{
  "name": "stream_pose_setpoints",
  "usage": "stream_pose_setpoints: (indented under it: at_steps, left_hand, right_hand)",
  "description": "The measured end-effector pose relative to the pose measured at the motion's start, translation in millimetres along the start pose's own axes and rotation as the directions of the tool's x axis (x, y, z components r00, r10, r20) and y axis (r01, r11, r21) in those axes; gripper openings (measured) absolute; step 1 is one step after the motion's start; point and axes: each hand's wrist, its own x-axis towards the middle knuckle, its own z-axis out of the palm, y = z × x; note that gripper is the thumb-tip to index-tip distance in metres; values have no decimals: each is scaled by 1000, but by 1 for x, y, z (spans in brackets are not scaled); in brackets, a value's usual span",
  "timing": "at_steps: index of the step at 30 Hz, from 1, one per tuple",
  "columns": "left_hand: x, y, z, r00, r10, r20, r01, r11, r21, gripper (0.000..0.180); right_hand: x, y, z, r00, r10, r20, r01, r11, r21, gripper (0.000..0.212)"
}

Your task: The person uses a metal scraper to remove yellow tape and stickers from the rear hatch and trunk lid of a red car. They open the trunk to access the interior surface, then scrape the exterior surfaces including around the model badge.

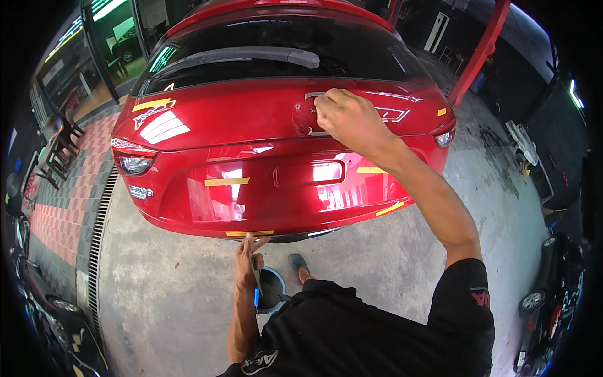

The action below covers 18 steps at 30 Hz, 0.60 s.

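Observation:
A glossy red car (220, 151) stands with its rear toward me. My right hand (352, 119) is closed in a fist over the upper tailgate. Beside its fingers shows a broken grey ring-shaped mark (313, 96), partly hidden by the hand. What the fist holds, if anything, is hidden. Low at the bumper's edge, my left hand (245, 257) is closed round a thin, flat strip-like thing with a blue part (256, 297) hanging below. Its exact kind is not clear. The left fingertips are close to a yellow tape strip (250, 233) on the bumper.
More yellow tape (227, 181) marks the car's rear. A bucket with a blue rim (279, 300) stands on the concrete floor (176, 283) below my left hand. A drain grate (100, 232) runs along the left, with chairs (53, 157) beyond. Cars (534, 301) stand at the right edge.

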Motion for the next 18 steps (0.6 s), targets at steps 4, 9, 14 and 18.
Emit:
stream_pose_setpoints:
  at_steps: [4,9,14,18]
  left_hand:
    - [-15,4,-5,998,-43,-54,47,996,74,61]
    - [-27,5,-10,985,-112,-129,130,982,134,65]
    - [-41,5,-10,971,-54,-233,102,975,198,72]
    - [-63,-3,-16,974,-74,-212,128,958,257,77]
  right_hand:
    - [-2,7,-9,997,71,-17,-64,961,269,13]
    - [-2,5,-5,999,-31,-13,33,983,181,12]
    - [-1,5,5,993,-116,-16,115,991,-74,10]
    - [3,24,11,966,80,-245,-45,988,146,13]
